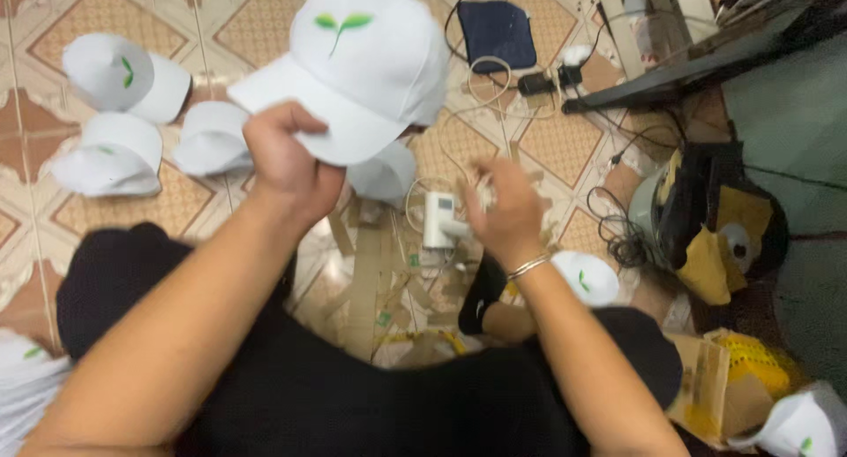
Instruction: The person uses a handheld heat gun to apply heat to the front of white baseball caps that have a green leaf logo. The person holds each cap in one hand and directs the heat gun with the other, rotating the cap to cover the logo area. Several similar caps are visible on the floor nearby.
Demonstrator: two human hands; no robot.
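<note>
Both forearms are bare, with no sleeves reaching into view. The right hand [505, 212] has a thin silver bracelet [528, 265] around its wrist. The left hand [287, 161] wears no ring or band. Black trousers [353, 404] cover the legs, and one foot wears a black sock [483, 294].

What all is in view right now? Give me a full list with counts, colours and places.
held cap: one, white with a green sprout mark, raised in the left hand, brim pinched
caps on floor: at least three, white, upper left on the tiled floor
cap by knee: one, white, right of the right wrist
cap in corner: one, white, bottom right
dark pad: one, navy, top centre
cables: several, black and white, top centre
cardboard scraps: many, brown, centre floor
left hand: grips the cap brim
right hand: blurred; fingers curled, contents unclear
</note>
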